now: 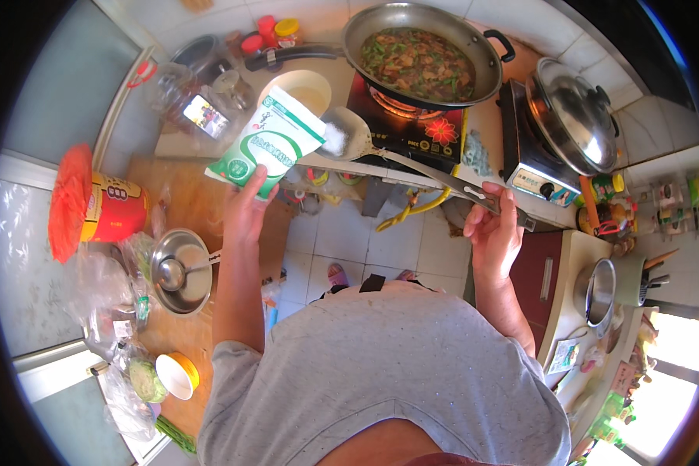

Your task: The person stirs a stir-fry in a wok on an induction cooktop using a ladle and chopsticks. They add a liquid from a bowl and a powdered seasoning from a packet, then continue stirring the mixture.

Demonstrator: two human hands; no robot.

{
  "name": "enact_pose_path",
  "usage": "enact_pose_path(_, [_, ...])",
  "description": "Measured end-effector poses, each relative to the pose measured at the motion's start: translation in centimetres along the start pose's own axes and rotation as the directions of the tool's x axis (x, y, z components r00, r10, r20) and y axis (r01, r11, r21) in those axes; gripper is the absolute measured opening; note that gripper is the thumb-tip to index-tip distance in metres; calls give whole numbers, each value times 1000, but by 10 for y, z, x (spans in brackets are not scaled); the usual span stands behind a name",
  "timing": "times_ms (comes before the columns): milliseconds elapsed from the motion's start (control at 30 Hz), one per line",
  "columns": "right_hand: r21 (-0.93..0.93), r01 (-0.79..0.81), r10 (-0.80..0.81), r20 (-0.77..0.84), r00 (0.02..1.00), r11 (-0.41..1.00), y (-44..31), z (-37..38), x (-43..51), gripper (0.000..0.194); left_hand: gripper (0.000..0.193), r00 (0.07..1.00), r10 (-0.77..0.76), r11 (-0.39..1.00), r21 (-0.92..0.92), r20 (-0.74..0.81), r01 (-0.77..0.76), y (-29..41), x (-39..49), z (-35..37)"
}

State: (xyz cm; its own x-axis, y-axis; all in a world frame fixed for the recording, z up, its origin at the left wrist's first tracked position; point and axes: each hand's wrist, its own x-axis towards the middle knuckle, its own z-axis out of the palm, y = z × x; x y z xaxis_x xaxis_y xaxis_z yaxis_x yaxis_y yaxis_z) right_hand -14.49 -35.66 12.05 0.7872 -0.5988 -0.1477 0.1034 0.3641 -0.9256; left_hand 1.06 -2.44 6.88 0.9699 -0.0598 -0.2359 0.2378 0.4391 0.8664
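Note:
My left hand (249,205) grips a green and white plastic packet (271,145) by its lower end, its opposite corner tilted toward a metal cooking spatula (352,135). White granules (333,138) lie on the spatula's blade. The far end of its long handle is in my right hand (494,224). Beyond them a large wok (492,76) holds sliced food and green pieces in brown liquid, above a glowing burner of the black stove (408,137). A pale bowl (303,81) with liquid stands behind the packet.
A lidded metal pan (571,116) sits on a second stove to the right. Red- and yellow-lidded jars (288,32) stand at the back. On the wooden table at left are a steel bowl (180,297) with a ladle, a red bucket (119,207) and a paper tub (177,376).

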Motion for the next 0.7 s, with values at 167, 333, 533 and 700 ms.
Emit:
enact_pose_path(167, [70, -40, 39, 3, 999, 997, -2, 0, 2, 39, 43, 986, -144, 948, -272, 88, 163, -18, 6, -7])
enact_pose_path(333, [143, -22, 22, 1, 1000, 990, -9, -8, 16, 36, 44, 950, -211, 840, -454, 231, 297, -28, -2, 11])
enact_pose_path(533, [160, 189, -177, -86, 980, 969, -28, -4, 81, 34, 46, 923, -180, 721, -593, 340, 359, -42, -18, 9])
enact_pose_path(700, [-132, 301, -314, -97, 944, 945, -19, 2, 145, 30, 46, 914, -193, 665, -637, 357, 389, -50, -34, 1])
